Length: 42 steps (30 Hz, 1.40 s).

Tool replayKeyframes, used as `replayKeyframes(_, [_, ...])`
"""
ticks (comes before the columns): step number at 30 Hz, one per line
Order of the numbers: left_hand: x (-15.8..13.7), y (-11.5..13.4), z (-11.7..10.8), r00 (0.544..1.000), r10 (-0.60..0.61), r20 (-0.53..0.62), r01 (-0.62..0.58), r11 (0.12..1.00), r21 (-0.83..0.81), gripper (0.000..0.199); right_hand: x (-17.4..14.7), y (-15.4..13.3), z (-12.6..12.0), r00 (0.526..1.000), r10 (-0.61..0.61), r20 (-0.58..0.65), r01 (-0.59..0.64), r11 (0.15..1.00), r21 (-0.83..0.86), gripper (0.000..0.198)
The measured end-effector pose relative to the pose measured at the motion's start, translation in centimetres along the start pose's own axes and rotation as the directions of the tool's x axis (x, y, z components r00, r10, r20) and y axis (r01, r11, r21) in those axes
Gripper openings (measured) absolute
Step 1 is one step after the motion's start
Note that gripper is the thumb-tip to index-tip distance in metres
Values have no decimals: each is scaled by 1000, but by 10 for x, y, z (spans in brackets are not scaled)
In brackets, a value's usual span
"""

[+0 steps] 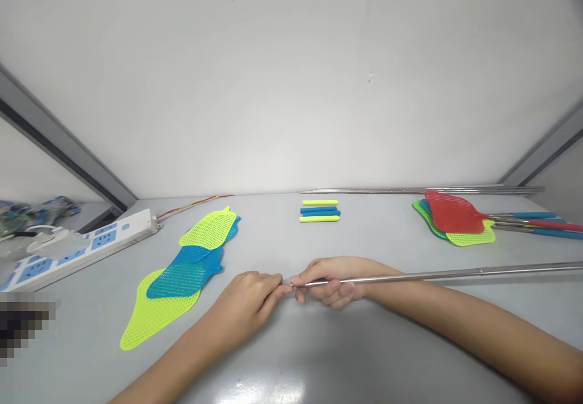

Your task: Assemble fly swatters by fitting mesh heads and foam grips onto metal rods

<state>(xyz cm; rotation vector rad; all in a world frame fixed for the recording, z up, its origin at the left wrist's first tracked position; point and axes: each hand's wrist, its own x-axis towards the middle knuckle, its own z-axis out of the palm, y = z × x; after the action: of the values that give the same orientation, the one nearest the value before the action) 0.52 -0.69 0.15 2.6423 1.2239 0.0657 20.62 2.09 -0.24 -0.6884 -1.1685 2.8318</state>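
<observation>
Right hand (334,279): curled around the near end of a thin metal rod (432,274), fingers wrapped under it and thumb on top, clamped on the shaft so it lies level just above the table (291,355).
Left hand (252,297): fingertips drawn together and pinched at the very tip of the rod, touching the right hand's thumb; I judge it is steadying or working the end while the right hand keeps the shaft from turning.
Metal rod: runs from the grip out to the right edge of the view, nearly level, with a joint showing part-way along, so it looks telescopic.
Left of the grip: loose swatter heads (182,273), yellow-green and blue mesh, overlapping in a row within easy reach of the left hand.
Farther left: a white power strip (86,243) with blue sockets, its thin wires running back to the wall; clutter beyond it is too blurred to name.
Beyond the grip: four short handle sleeves (319,211), yellow-green and blue, laid side by side.
Beyond and to the right: finished fly swatters (455,219), a red head on top of green and blue ones, handles pointing right.
Farthest: spare rods (410,190) lying along the foot of the wall.
In the way: nothing lies between the hands and the loose heads or the sleeves.
</observation>
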Motion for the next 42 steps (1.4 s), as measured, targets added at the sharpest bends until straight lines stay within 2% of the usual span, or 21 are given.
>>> replayKeyframes(25, [-1,7,-1,1000,11,24,-9,999,-46,41,1,0,2,999,34,16,-34,999,-38,23])
replayKeyframes(34, [1,5,-6,999,-21,34,23,996,-83,41,3,1,1,1000,5,-13,-5,1000,17,22])
replayKeyframes(42, [2,0,-10,999,-23,31,26,996,-81,40,6,3,-3,999,-16,41,14,999,46,21])
